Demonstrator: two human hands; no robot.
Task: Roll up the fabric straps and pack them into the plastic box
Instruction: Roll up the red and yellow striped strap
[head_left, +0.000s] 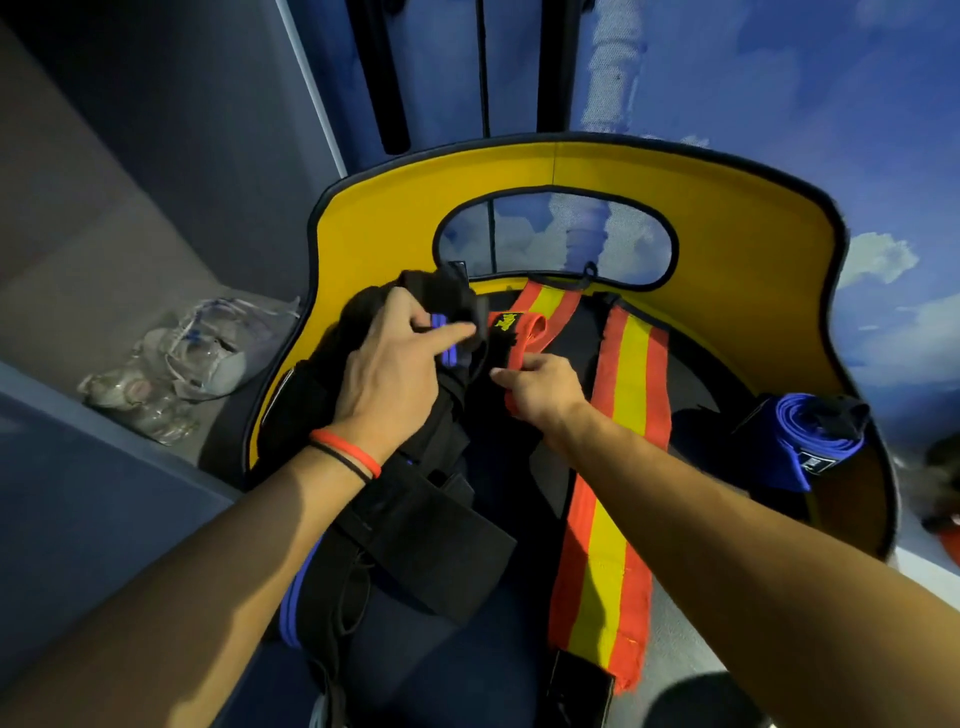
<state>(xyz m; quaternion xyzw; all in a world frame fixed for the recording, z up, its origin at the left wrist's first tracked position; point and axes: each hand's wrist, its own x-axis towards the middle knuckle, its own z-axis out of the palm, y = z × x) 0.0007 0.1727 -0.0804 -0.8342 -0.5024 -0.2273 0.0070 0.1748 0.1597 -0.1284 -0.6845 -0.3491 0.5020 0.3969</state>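
Observation:
A long red strap with a yellow centre stripe (618, 452) lies over the dark seat, running from the back toward me. My right hand (540, 387) pinches its looped end with the black label (511, 332). My left hand (395, 369) grips a bundle of black straps with blue stripes (415, 509) at the left. A rolled blue and black strap (805, 441) lies at the right edge. No plastic box is in view.
The straps lie inside a curved yellow panel (727, 208) with a mesh window (556, 239). Clear plastic packaging (171, 364) sits on a grey shelf at the left. A red and dark object (940, 519) shows at the far right edge.

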